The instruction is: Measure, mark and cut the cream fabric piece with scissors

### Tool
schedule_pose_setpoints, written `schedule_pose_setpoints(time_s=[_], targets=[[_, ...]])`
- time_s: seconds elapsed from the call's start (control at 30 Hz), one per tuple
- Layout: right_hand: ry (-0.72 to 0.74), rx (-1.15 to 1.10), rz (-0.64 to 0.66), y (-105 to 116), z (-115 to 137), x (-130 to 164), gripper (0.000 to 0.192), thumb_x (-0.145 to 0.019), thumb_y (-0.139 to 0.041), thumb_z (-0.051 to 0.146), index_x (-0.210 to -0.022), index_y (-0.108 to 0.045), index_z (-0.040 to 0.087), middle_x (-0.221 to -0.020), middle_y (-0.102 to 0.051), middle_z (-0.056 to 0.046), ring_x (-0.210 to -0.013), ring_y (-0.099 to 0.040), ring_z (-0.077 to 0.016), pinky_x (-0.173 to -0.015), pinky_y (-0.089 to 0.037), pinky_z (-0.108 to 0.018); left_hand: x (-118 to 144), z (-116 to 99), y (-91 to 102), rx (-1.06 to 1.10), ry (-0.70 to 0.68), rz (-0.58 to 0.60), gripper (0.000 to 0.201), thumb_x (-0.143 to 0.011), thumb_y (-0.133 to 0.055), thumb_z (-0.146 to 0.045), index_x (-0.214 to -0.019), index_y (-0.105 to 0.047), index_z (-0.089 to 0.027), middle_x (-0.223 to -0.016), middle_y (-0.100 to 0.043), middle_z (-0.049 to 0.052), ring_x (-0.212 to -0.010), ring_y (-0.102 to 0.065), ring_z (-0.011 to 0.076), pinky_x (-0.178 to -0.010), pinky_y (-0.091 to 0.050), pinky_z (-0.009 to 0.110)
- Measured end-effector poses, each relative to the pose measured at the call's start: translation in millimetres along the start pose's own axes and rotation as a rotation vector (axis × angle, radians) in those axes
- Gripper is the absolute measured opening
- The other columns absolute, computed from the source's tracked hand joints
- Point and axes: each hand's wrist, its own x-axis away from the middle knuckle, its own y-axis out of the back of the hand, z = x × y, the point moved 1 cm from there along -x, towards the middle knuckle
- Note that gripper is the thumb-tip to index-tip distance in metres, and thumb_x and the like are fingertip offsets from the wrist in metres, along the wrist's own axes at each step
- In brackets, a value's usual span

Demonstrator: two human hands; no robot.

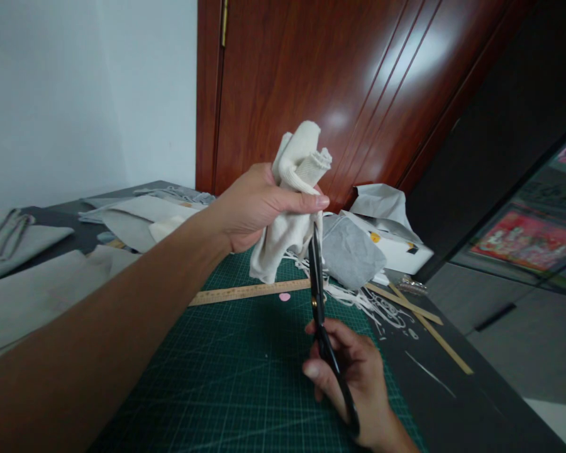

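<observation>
1. Left hand (255, 204): raised above the work surface, fingers and thumb closed around a bunched piece of cream cloth (290, 201); upper folds bulging above the fist, lower end hanging free below it.
2. Right hand (353, 371): low and nearer the body, wrapped around the handles of black scissors (323, 327); blades pointing up, tips meeting the hanging edge of the cloth just under the left thumb. Blades seen edge-on, so whether parted or shut cannot be told.
3. Stage of the cutting, as a judgement: trimming of this piece apparently under way rather than finished, with most of the cloth bundled in the fist and only one edge presented to the blades.
4. Evidence of completed cuts: thin white trimmings (382, 308) scattered on the dark tabletop (453, 402) beyond the scissors, just off the mat.
5. Directly below both hands: green cutting mat (226, 384) with printed grid; wooden ruler (245, 292) across its far edge, small pink disc (284, 296) beside it.
6. Farther out: grey fabric piece (351, 251) propped against a white box (400, 248); two thin wooden strips (424, 321) crossing to the right.
7. Left margin: flat grey fabric pieces (38, 289) laid out and stacked, apparently not yet handled.
8. Background: brown wooden door (339, 82) and pale wall (75, 94).
</observation>
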Motion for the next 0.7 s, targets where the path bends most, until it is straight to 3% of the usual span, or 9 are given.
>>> schedule_pose_setpoints(time_s=[0.13, 0.37, 0.57, 0.7], targets=[[0.007, -0.021, -0.002, 0.0, 1.0, -0.9, 0.026, -0.087, -0.081, 0.034, -0.109, -0.070, 0.026, -0.061, -0.055, 0.008, -0.042, -0.052, -0.0087, -0.038, -0.040, -0.018, -1.8, 3.5, -1.4, 0.022, -0.040, -0.070, 0.022, -0.067, -0.085, -0.004, -0.075, -0.067, -0.012, -0.070, -0.064, 0.000, -0.064, -0.063, 0.0118, -0.059, -0.053, 0.023], [0.015, -0.035, -0.013, 1.0, -2.2, -0.8, 0.029, -0.086, -0.082, 0.036, -0.110, -0.071, 0.025, -0.063, -0.057, 0.007, -0.043, -0.052, -0.0094, -0.038, -0.042, -0.018, -0.7, 7.1, -3.0, 0.032, -0.035, -0.071, 0.025, -0.068, -0.088, -0.011, -0.074, -0.064, -0.014, -0.071, -0.062, -0.001, -0.066, -0.063, 0.0134, -0.062, -0.053, 0.027], [0.017, -0.035, -0.008, 1.2, 0.5, -0.8, 0.028, -0.085, -0.082, 0.035, -0.109, -0.071, 0.026, -0.062, -0.057, 0.007, -0.042, -0.053, -0.0098, -0.038, -0.042, -0.019, 3.3, 0.8, -2.6, -0.080, -0.006, 0.040, 0.017, -0.069, -0.084, -0.008, -0.080, -0.074, -0.015, -0.079, -0.069, 0.000, -0.075, -0.064, 0.0126, -0.075, -0.053, 0.027], [0.007, -0.053, -0.002, 2.1, -0.5, -0.3, 0.028, -0.086, -0.082, 0.035, -0.110, -0.071, 0.026, -0.063, -0.058, 0.007, -0.042, -0.053, -0.0095, -0.038, -0.042, -0.019, 6.4, -1.4, -0.9, -0.055, 0.074, 0.110, 0.018, -0.066, -0.081, -0.007, -0.082, -0.075, -0.014, -0.077, -0.071, 0.002, -0.074, -0.065, 0.0160, -0.072, -0.053, 0.029]])
